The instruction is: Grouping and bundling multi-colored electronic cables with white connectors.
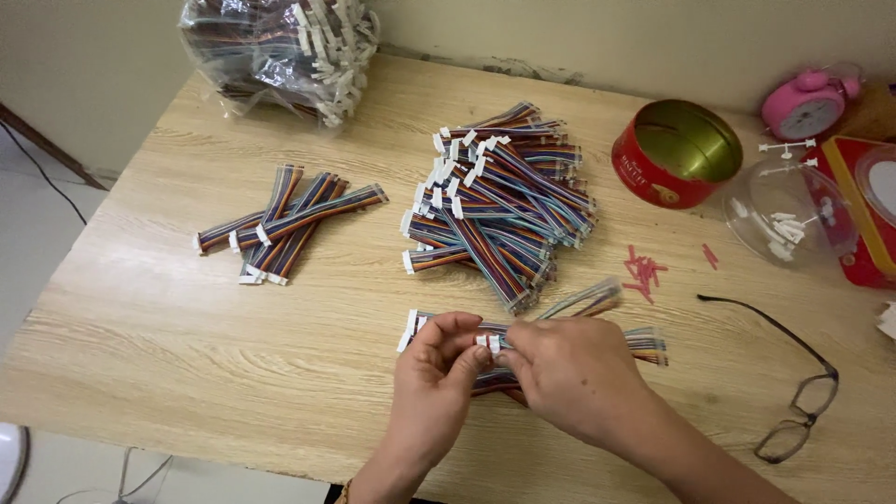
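**Cable sorting: small pile done, big pile to go (my guess)**

So here's where I'm at. My left hand (437, 369) and right hand (569, 373) are together near the front edge of the table (140, 327), both pinching the same little bundle of rainbow ribbon cables (644, 341). Left fingers are curled around the white connector end, right fingers are clenched over the middle of the bundle, with the wires sticking out to the right past my knuckles. One loose cable (588, 299) arcs up just behind the right hand.

As far as progress goes, I'd judge it's early days. There's a small neat pile of cables (285, 224) off to the left, only a handful. The big heap (495, 205) in the middle of the table looks untouched by comparison, and a full plastic bag of cables (280, 51) sits at the back left corner.

Other stuff around: a red round tin (677, 154) lying open, a clear plastic tub (789, 219) with white bits in it, some small red bits (644, 271) scattered just right of the heap, glasses (793, 392) at the right, and a pink alarm clock (807, 103) at the back.
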